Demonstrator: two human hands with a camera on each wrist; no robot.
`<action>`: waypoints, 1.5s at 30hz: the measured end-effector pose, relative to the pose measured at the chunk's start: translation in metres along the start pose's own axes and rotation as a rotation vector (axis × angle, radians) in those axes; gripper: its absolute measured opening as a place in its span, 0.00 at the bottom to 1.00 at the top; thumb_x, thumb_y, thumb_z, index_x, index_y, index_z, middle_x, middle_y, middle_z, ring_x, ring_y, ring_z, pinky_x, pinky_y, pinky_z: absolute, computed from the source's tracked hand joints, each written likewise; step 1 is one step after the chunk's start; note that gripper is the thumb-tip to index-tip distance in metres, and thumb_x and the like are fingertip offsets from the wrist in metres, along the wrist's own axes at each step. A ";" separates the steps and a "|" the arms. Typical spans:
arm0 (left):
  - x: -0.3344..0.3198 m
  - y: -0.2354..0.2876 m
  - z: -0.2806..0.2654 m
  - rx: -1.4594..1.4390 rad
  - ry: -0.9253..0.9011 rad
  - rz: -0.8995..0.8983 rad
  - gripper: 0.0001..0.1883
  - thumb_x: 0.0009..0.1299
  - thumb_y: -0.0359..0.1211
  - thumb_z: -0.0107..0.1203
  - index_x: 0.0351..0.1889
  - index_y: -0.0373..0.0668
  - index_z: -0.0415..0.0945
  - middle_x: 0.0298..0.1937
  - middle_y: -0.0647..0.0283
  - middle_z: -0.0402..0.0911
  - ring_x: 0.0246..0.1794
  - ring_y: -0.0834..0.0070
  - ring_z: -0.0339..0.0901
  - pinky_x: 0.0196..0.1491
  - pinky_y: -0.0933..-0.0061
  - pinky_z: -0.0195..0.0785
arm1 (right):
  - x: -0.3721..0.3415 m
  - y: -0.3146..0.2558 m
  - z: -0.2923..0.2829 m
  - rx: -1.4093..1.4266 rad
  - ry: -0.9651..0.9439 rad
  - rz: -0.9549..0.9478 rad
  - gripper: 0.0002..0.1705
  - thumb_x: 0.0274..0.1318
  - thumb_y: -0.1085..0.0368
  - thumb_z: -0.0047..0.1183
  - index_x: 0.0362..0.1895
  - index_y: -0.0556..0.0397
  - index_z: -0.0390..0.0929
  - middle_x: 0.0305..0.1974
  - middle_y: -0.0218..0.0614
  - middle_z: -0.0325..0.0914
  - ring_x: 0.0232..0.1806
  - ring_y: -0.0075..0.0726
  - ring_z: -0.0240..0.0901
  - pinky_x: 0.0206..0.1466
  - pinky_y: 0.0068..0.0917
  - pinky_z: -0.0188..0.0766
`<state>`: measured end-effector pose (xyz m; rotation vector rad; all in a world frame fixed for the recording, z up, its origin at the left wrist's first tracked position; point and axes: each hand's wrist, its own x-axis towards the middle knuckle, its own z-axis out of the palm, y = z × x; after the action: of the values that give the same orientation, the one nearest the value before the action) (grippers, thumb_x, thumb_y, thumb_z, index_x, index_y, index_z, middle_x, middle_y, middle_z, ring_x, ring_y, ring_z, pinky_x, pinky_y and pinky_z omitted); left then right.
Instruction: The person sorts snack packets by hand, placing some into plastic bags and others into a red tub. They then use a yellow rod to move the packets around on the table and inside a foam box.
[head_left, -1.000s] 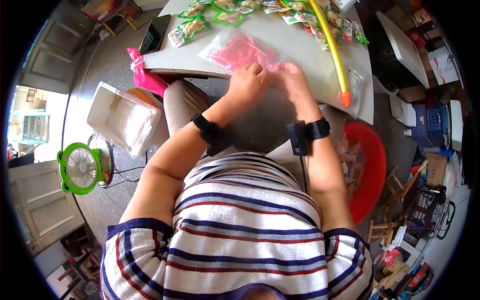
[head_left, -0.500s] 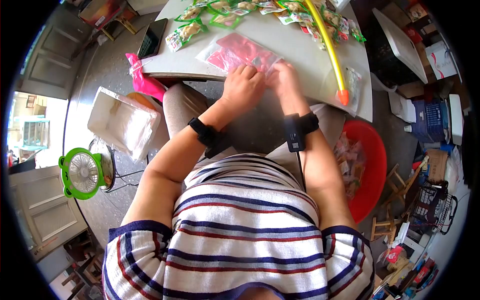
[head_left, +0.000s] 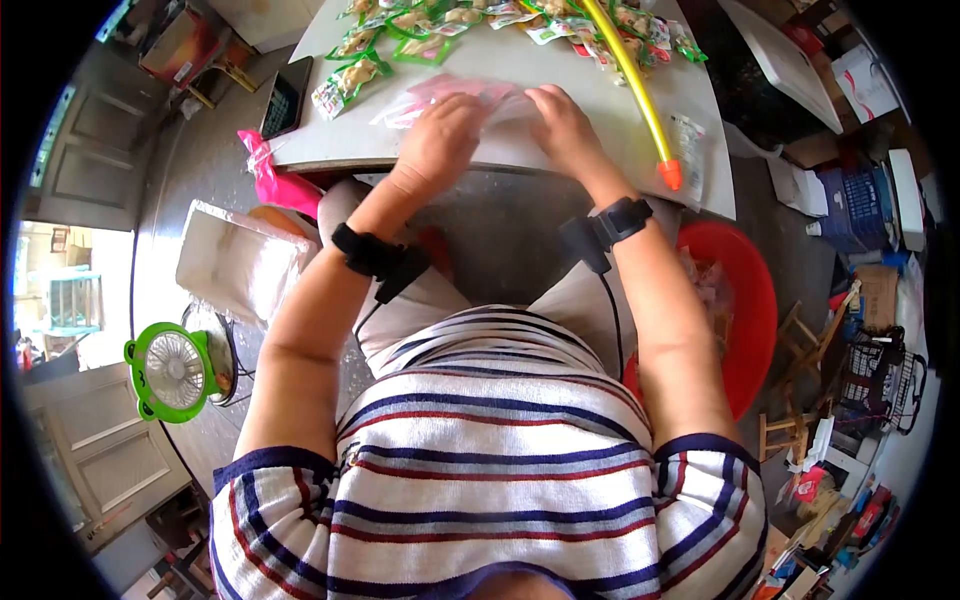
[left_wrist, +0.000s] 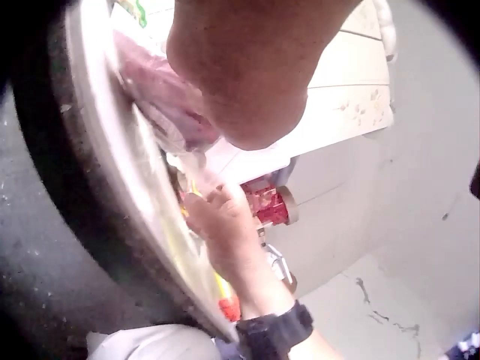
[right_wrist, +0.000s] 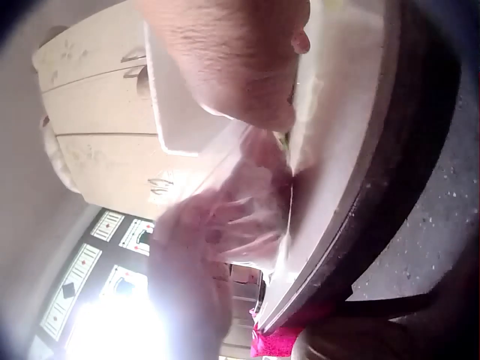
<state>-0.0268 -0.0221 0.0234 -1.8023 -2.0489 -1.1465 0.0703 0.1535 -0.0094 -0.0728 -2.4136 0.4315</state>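
Observation:
A clear plastic bag with pink contents (head_left: pixel 455 88) is at the table's near side, blurred, between the two hands. The left hand (head_left: pixel 440 145) grips its left part with curled fingers, and its back hides much of the near edge. At the bag's right end the right hand (head_left: pixel 572 135) pinches the plastic between fingertips and thumb. In the right wrist view the clear film (right_wrist: pixel 247 202) stretches from the left hand (right_wrist: pixel 191 262) up to the right hand (right_wrist: pixel 232 60). The left wrist view shows the right hand (left_wrist: pixel 232 240) beyond the pink bag (left_wrist: pixel 169 94).
Green-edged snack packets (head_left: pixel 350 82) lie across the table's far side. A yellow tube with an orange tip (head_left: pixel 670 174) and a clear packet (head_left: pixel 688 150) lie at right. A phone (head_left: pixel 287 98) rests at the left edge. A red tub (head_left: pixel 750 320) stands below right.
The hands have moved apart, the left one to the left and the right one slightly right, with the bag drawn out between them. The head view has shifted a little.

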 end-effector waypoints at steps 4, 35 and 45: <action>0.024 -0.026 -0.027 -0.312 -0.025 -0.325 0.13 0.57 0.31 0.46 0.41 0.40 0.68 0.36 0.54 0.72 0.36 0.64 0.70 0.39 0.72 0.62 | 0.040 -0.005 -0.027 0.107 0.021 -0.044 0.07 0.45 0.69 0.45 0.32 0.55 0.69 0.28 0.42 0.71 0.33 0.45 0.68 0.35 0.30 0.64; 0.006 0.073 -0.050 -0.963 -0.401 -0.447 0.11 0.64 0.29 0.38 0.40 0.33 0.67 0.38 0.60 0.71 0.37 0.78 0.67 0.43 0.79 0.59 | -0.034 -0.098 -0.132 0.403 -0.239 0.089 0.08 0.42 0.64 0.47 0.23 0.57 0.67 0.20 0.44 0.68 0.26 0.47 0.66 0.29 0.35 0.62; -0.086 -0.028 0.012 -0.461 -0.842 -0.617 0.11 0.60 0.30 0.45 0.39 0.37 0.70 0.33 0.66 0.72 0.34 0.81 0.66 0.38 0.80 0.60 | -0.111 -0.038 -0.237 0.520 -0.194 0.412 0.07 0.49 0.67 0.45 0.31 0.59 0.69 0.26 0.28 0.68 0.30 0.20 0.64 0.34 0.17 0.62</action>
<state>-0.0265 -0.0793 -0.0482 -2.1861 -3.2131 -1.1763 0.3090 0.1677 0.1046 -0.3109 -2.3878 1.2905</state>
